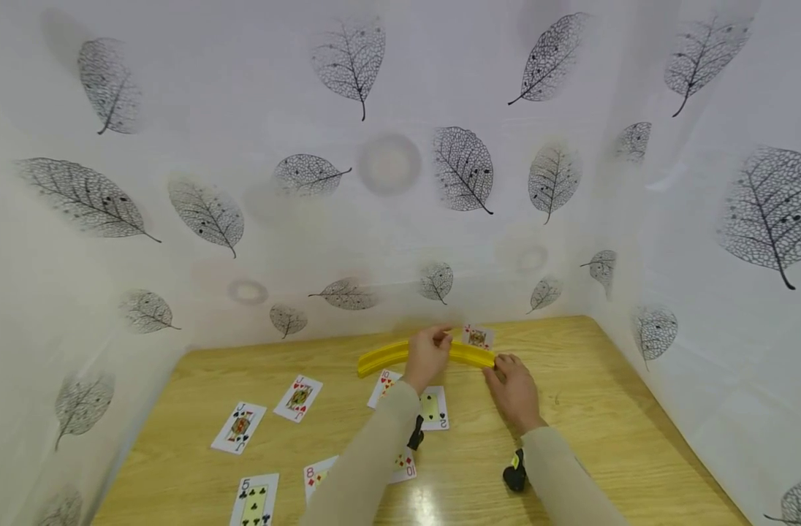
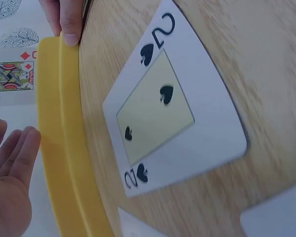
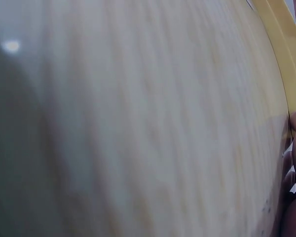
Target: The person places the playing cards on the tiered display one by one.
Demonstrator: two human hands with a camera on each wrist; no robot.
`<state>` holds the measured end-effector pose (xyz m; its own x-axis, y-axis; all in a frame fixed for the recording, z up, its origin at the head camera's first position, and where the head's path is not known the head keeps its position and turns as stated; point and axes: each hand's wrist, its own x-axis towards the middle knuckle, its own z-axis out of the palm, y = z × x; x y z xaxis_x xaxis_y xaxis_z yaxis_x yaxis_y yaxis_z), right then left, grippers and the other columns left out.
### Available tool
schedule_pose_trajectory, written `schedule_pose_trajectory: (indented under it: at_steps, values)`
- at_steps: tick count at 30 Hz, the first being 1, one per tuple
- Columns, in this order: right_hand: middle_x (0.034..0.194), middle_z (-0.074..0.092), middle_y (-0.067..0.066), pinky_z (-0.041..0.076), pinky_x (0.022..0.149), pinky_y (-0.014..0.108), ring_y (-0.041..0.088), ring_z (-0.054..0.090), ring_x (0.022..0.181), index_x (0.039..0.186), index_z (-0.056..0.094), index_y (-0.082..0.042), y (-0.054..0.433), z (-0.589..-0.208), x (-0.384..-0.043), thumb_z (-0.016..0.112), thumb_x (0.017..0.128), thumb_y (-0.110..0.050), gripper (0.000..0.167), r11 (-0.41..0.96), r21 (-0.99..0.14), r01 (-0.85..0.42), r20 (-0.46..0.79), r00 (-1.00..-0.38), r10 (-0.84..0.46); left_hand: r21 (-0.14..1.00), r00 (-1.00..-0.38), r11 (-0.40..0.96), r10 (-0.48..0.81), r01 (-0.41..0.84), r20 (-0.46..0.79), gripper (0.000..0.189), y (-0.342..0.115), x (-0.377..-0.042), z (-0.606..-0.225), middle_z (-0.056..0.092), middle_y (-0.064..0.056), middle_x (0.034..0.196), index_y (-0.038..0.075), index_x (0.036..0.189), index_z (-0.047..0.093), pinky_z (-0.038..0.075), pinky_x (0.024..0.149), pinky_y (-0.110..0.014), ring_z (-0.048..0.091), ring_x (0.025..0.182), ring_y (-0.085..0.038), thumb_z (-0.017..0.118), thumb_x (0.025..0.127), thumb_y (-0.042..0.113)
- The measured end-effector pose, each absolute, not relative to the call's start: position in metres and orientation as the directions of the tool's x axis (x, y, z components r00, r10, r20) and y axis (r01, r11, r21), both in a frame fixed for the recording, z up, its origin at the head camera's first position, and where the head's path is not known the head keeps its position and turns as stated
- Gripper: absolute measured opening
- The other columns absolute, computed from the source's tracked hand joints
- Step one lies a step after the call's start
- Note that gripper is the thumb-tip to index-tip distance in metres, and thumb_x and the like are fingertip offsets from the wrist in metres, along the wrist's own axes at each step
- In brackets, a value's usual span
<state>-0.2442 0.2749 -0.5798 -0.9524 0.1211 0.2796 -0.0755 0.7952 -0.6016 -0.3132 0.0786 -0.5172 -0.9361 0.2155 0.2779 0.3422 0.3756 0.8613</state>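
Note:
A long, curved yellow card holder (image 1: pixel 382 357) lies across the far part of the table. My right hand (image 1: pixel 515 392) pinches its right end, the thumb at the near side, as the left wrist view also shows. My left hand (image 1: pixel 429 356) is over the middle of the holder; in the left wrist view its fingers (image 2: pixel 24 153) are relaxed beside the holder's far edge and hold nothing. A diamonds face card (image 1: pixel 477 337) is just behind the holder. Near my left wrist lie a two of spades (image 2: pixel 187 138) and a ten of hearts (image 1: pixel 381 387), partly covered.
On the left of the wooden table (image 1: pixel 170 438) lie a red jack (image 1: pixel 298 398), a black jack (image 1: pixel 239 428) and a five of clubs (image 1: pixel 253 500). My left forearm partly covers an eight (image 1: pixel 316 475) and a ten of diamonds (image 1: pixel 403 467). A leaf-patterned curtain (image 1: pixel 387 241) surrounds the table.

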Motion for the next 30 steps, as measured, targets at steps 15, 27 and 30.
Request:
schedule_pose_trajectory:
  at_steps: [15, 27, 30]
  values:
    - [0.152, 0.053, 0.032, 0.034, 0.124, 0.065, 0.052, 0.041, 0.148, 0.144, 0.055, 0.012, 0.277, -0.575, -0.242, 0.058, 0.109, -0.029, 0.055, 0.803, -0.594, -0.047, 0.242, -0.962, 0.123, 0.757, -0.855, 0.454, 0.449, 0.470, 0.261, 0.025, 0.011, -0.303, -0.507, 0.077, -0.016, 0.122, -0.002, 0.123, 0.073, 0.060, 0.101, -0.050, 0.072, 0.114, -0.033, 0.068, 0.103, 0.012]
    - [0.152, 0.053, 0.032, 0.034, 0.123, 0.065, 0.051, 0.042, 0.148, 0.144, 0.055, 0.012, 0.274, -0.574, -0.241, 0.059, 0.109, -0.029, 0.054, 0.795, -0.604, -0.049, 0.242, -0.962, 0.124, 0.600, -0.821, 0.601, 0.541, 0.528, 0.181, 0.028, -0.041, -0.278, -0.512, 0.074, -0.012, 0.131, 0.004, 0.127, 0.073, 0.058, 0.104, -0.050, 0.070, 0.120, -0.032, 0.070, 0.102, 0.016]
    - [0.151, 0.054, 0.032, 0.034, 0.123, 0.065, 0.051, 0.043, 0.147, 0.143, 0.056, 0.012, 0.274, -0.574, -0.241, 0.060, 0.108, -0.028, 0.053, 0.797, -0.601, -0.061, 0.259, -0.958, 0.122, 0.546, -0.822, 0.638, 0.536, 0.543, 0.191, 0.028, -0.051, -0.273, -0.511, 0.075, -0.012, 0.128, 0.005, 0.126, 0.074, 0.058, 0.104, -0.050, 0.071, 0.118, -0.032, 0.073, 0.100, 0.015]
